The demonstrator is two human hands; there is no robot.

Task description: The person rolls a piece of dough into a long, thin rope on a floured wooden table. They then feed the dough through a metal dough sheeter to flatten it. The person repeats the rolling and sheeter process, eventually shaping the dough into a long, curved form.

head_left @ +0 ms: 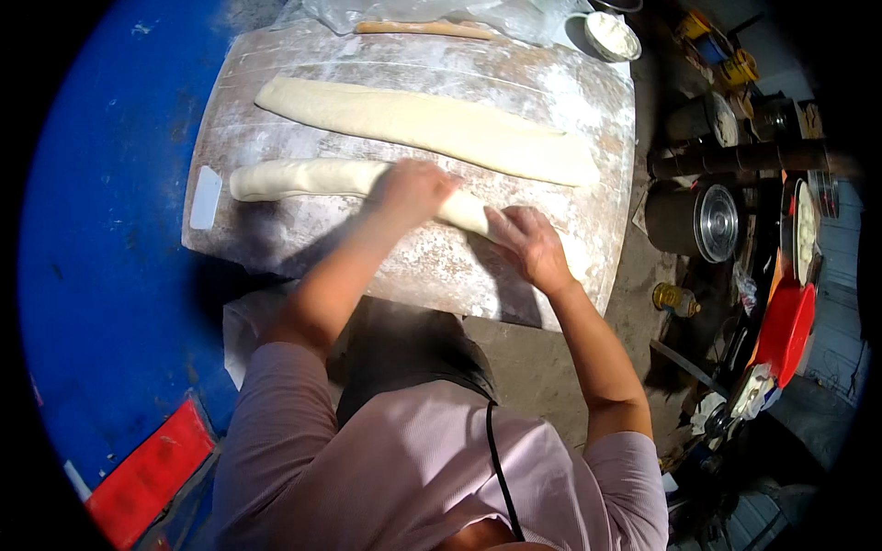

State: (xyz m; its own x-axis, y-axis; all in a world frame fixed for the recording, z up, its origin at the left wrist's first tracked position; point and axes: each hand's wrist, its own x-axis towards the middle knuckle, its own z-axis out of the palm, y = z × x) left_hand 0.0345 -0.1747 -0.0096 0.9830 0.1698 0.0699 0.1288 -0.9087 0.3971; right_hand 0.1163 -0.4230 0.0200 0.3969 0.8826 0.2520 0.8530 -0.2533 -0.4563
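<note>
A long roll of dough [303,179] lies across the floured wooden board [441,275], nearer to me than a flat strip of dough [427,124]. My left hand [417,189] is on the roll near its middle, fingers curled over it and slightly blurred. Further right, my right hand [530,244] rests on the same roll, with its fingers along the top and the thumb side towards my left hand. Part of the roll is hidden beneath both hands. The flat strip runs behind the roll, apart from it and touched by neither hand.
A white plastic scraper [206,198] lies at the board's left edge. At the back are a wooden rolling pin [424,29], clear plastic sheeting [441,9] and a bowl of flour [612,36]. A lidded metal pot [716,222] and an oil bottle [674,299] stand to the right.
</note>
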